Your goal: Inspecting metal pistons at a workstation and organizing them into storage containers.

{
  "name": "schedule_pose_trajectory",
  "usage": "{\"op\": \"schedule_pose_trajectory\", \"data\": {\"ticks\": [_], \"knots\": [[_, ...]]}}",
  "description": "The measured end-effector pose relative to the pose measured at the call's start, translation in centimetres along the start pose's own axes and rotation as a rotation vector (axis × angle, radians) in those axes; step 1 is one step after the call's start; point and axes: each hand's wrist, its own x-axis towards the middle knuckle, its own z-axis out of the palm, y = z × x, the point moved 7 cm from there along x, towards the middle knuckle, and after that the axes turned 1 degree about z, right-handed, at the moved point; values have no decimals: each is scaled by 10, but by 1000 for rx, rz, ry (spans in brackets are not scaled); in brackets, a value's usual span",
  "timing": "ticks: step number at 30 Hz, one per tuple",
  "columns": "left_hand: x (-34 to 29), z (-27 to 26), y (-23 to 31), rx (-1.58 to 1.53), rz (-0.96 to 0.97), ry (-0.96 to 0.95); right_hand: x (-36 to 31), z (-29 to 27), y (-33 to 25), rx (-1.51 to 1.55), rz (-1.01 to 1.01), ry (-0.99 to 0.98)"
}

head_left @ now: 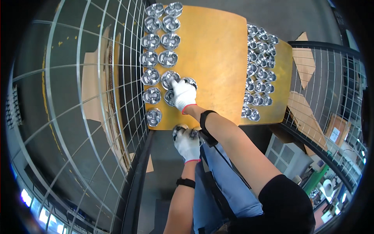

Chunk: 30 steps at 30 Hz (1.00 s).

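Note:
Shiny metal pistons (168,59) stand in two columns along the left side of a yellow-brown board (212,58). My right hand (184,93), in a white knit glove, reaches over the second column. Its fingers close at a piston (168,77), and another piston (190,81) shows at the far right side of the fingers. One more piston (168,98) is partly hidden behind that hand. Below the board's near edge, my left hand (187,146), also gloved, is closed around dark, shiny metal parts (179,129) that look like pistons; the fingers cover much of them.
A wire mesh fence (80,78) rises close along the left, with cardboard sheets (91,85) behind it. On the right, a lower yellow board (281,78) carries many more pistons (261,74). Another mesh panel (323,74) stands beyond it.

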Motion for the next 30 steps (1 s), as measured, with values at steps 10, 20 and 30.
{"op": "schedule_pose_trajectory", "data": {"ticks": [10, 20, 30], "knots": [[56, 48, -20, 11, -193, -30, -21, -4, 42, 199, -66, 71], [19, 9, -28, -163, -39, 38, -113, 15, 78, 40, 49, 39], [-113, -79, -114, -279, -421, -115, -108, 40, 69, 183, 285, 150]]}}
